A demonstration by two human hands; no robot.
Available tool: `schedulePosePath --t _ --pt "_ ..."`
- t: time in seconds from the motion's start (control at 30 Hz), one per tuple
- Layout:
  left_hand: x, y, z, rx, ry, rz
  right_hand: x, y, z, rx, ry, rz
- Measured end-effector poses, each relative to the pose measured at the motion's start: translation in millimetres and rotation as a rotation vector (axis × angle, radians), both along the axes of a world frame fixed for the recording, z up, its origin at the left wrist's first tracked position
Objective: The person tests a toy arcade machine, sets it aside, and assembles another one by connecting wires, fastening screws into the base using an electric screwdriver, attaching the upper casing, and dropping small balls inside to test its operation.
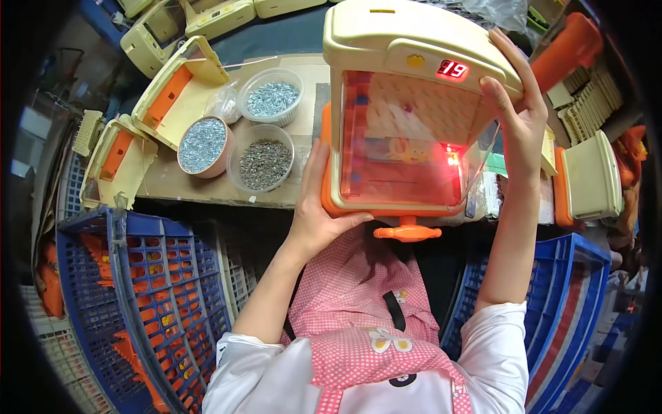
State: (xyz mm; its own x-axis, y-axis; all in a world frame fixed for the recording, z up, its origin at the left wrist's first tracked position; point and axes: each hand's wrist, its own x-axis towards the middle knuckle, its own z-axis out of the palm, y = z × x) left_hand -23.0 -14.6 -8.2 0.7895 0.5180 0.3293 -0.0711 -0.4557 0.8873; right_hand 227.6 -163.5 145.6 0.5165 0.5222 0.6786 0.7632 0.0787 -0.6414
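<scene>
Between my hands is a cream and orange toy game machine (403, 138) with a clear front window. Its red display reads 19, and a red light glows inside at the lower right. An orange knob (407, 230) sticks out at its bottom edge. My left hand (321, 207) grips the lower left corner, thumb along the bottom edge. My right hand (520, 103) wraps round the upper right side, its thumb by the display. The fingers behind the casing are partly hidden.
Tubs of screws (272, 96), (203, 146) and small metal parts (262, 164) stand on the bench at left, beside cream casings (176, 93). Blue crates (172, 276), (545, 297) flank my lap; the left holds orange parts. Another cream-orange casing (589, 179) sits at right.
</scene>
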Motion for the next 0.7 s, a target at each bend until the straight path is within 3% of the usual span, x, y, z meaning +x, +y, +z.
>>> schedulePosePath --t 0.7 --pt "-0.6 -0.2 -0.2 -0.048 0.007 -0.011 0.0 1.4 -1.7 0.039 0.019 0.041"
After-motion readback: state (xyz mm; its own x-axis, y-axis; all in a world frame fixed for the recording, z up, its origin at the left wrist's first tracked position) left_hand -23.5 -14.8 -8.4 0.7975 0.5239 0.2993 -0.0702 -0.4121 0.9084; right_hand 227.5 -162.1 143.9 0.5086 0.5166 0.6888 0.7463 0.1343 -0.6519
